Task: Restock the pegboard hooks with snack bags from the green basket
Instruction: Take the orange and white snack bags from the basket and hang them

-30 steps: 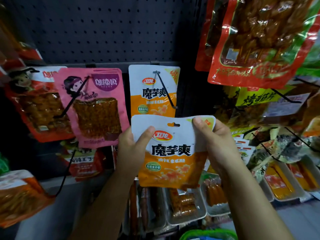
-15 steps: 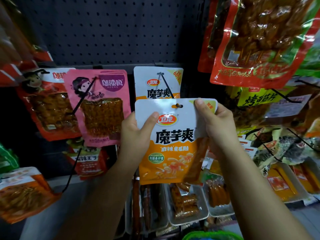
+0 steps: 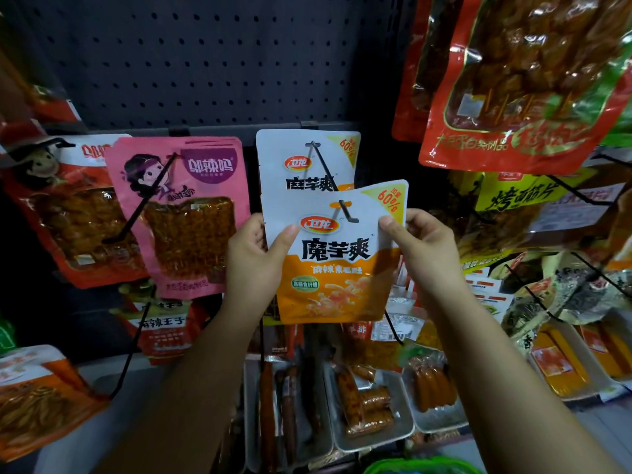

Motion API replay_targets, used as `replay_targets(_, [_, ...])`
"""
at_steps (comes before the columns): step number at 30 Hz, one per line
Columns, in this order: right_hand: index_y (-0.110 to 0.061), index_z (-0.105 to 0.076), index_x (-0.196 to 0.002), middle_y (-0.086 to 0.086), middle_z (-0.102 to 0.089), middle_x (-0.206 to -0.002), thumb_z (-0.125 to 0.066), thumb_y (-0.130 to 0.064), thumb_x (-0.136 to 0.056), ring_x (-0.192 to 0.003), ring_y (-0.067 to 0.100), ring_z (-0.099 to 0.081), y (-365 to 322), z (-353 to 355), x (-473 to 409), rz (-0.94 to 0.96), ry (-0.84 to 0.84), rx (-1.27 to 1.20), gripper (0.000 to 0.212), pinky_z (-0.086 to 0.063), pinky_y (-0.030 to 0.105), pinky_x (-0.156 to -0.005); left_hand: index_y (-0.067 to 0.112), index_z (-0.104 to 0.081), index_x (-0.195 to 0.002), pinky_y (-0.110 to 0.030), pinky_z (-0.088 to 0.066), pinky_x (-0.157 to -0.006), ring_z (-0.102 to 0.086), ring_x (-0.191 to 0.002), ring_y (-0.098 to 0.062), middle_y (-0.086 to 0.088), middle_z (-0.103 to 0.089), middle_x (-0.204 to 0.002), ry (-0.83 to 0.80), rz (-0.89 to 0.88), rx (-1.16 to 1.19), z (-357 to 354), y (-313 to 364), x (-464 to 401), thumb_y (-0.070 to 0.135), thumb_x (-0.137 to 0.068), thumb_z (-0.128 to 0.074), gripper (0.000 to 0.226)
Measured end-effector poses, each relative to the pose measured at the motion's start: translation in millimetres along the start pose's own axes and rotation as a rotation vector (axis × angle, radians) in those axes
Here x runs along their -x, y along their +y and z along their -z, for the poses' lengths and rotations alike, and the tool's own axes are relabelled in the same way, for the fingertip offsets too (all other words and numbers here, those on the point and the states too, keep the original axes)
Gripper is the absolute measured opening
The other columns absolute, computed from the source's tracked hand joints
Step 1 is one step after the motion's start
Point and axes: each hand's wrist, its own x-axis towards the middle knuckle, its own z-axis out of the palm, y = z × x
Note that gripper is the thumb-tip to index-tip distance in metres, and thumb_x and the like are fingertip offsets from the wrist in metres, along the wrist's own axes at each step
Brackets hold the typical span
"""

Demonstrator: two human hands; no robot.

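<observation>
Head view shows both hands holding one white-and-orange foil snack bag (image 3: 333, 254) up against the dark perforated pegboard (image 3: 212, 63): the left hand (image 3: 254, 265) pinches its left edge with the thumb on the front face, and the right hand (image 3: 422, 248) pinches the upper right corner the same way. Between the two hands, the tip of a thin black wire hook (image 3: 345, 210) pokes out through the bag's orange hang slot, so threading looks done and I judge the bag only needs pushing back along the hook and letting go. Just above the hands a matching white-and-orange bag (image 3: 304, 159) already hangs further back on the same hook. Left of the left hand hangs a pink snack bag with a cartoon girl (image 3: 181, 213), and above the right hand large red bags of brown snacks (image 3: 519, 80) fill other hooks. How many bags are left to hang cannot be told: the green plastic basket (image 3: 420, 465) shows only as a strip of rim below the right forearm, its contents out of sight. Below the hands, shallow white plastic trays (image 3: 372, 439) on the shelf hold packed sausages, and further right of the right forearm another tray (image 3: 564, 391) holds orange sticks in wrappers
</observation>
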Motion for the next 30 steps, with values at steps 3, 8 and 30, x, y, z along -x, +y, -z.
replay_targets(3, [-0.016, -0.064, -0.083, 0.021, -0.065, -0.082, -0.064, -0.018, -0.090, -0.070, 0.016, -0.059, 2, -11, -20, 0.001, 0.002, 0.071, 0.008, -0.049, 0.030, -0.062, 0.028, -0.060, -0.092, -0.023, -0.055, -0.073, -0.067, -0.088, -0.004, 0.020, -0.066, -0.089, 0.031, 0.002, -0.103, -3, -5, -24, 0.020, -0.089, -0.064, 0.010])
replay_targets(8, [-0.022, -0.061, -0.077, 0.003, -0.069, -0.081, -0.060, -0.018, -0.092, -0.075, 0.020, -0.067, 11, -32, -62, -0.021, -0.005, 0.186, 0.015, -0.056, 0.043, -0.069, 0.012, -0.059, -0.106, -0.019, -0.049, -0.068, -0.063, -0.087, -0.013, 0.006, -0.064, -0.097, 0.077, -0.022, -0.292, -11, -11, -67, 0.024, -0.092, -0.060, 0.019])
replay_targets(30, [-0.008, -0.060, -0.107, 0.007, -0.066, -0.098, -0.062, -0.035, -0.088, -0.092, 0.026, -0.061, 43, -75, -130, 0.007, 0.099, 0.502, 0.033, -0.047, 0.032, -0.073, 0.010, -0.048, -0.111, -0.033, -0.041, -0.071, -0.057, -0.089, -0.026, -0.006, -0.060, -0.104, 0.200, 0.222, -0.535, -38, -48, -118, 0.029, -0.095, -0.051, 0.025])
